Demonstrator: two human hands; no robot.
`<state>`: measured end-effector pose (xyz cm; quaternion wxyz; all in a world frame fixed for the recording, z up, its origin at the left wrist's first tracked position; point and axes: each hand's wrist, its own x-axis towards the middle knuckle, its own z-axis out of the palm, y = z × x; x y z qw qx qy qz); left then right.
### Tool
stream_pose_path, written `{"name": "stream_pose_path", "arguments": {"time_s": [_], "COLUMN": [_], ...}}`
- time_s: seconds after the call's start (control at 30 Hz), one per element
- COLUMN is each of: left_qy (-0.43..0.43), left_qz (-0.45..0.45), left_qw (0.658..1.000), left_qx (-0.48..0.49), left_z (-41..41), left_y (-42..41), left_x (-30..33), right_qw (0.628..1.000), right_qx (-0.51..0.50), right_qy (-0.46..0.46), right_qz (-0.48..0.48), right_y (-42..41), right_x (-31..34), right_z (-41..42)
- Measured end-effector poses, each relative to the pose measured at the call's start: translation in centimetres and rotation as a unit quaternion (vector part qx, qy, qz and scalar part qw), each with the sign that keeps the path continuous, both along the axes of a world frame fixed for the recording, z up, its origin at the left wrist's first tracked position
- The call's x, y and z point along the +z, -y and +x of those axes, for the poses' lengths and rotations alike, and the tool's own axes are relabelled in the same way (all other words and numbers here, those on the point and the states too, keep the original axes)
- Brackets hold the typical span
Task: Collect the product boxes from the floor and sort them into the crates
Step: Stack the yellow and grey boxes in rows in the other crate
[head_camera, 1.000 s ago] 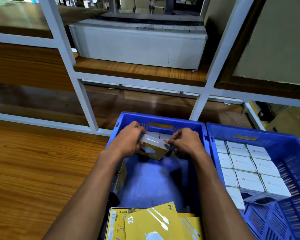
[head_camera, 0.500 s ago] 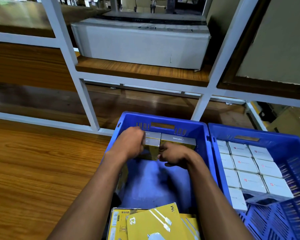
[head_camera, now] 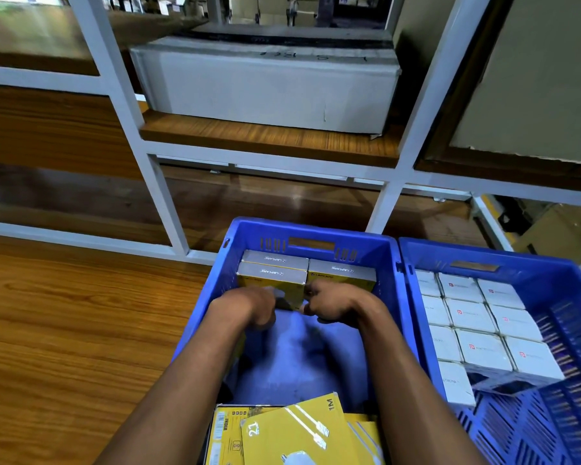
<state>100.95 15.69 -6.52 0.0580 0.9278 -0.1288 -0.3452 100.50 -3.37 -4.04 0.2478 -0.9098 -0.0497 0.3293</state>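
Grey-topped box (head_camera: 271, 272) — upright on edge, long axis left-right, in blue crate (head_camera: 388, 297)

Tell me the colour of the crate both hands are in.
Blue crate, clearest in the head view.

1. A wood-grain floor (head_camera: 64, 347) fills the left and lower left of the frame.
2. Two blue crates (head_camera: 311, 231) (head_camera: 503, 256) stand on it side by side at lower centre and lower right, touching.
3. A wooden shelf (head_camera: 265, 139) at upper centre carries a long grey carton (head_camera: 265, 85).
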Motion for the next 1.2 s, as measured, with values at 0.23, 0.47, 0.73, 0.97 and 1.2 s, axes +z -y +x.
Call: {"name": "stream_pose_path", "arguments": {"time_s": [0.23, 0.47, 0.73, 0.97, 1.2], "left_qy": [0.144, 0.133, 0.105, 0.112, 0.104], "left_qz": [-0.181, -0.559, -0.634, -0.643, -0.622], "left_qw": [0.969, 0.762, 0.677, 0.649, 0.670], "left_qx": [0.093, 0.300, 0.359, 0.391, 0.392], "left_z": [0.4, 0.3, -0.1, -0.1, -0.3], "left_y": [-0.4, 0.3, -0.2, -1.0, -0.6], "left_x": [2.6, 6.0, 6.9, 6.9, 6.9], "right_qw": [0.999, 0.979, 0.970, 0.957, 0.957], "right_qx": [-0.017, 0.155, 0.231, 0.275, 0.188], "right_qy": [-0.039, -0.011, 0.070, 0.039, 0.061], "right_qz": [0.029, 0.135, 0.031, 0.082, 0.214], "right_y": [-0.4, -5.2, -7.3, -7.2, -4.0], "right_x": [0.2, 0.9, 1.1, 0.8, 1.9], "right_z": [-0.3, -2.0, -3.3, -3.6, -2.0]}}
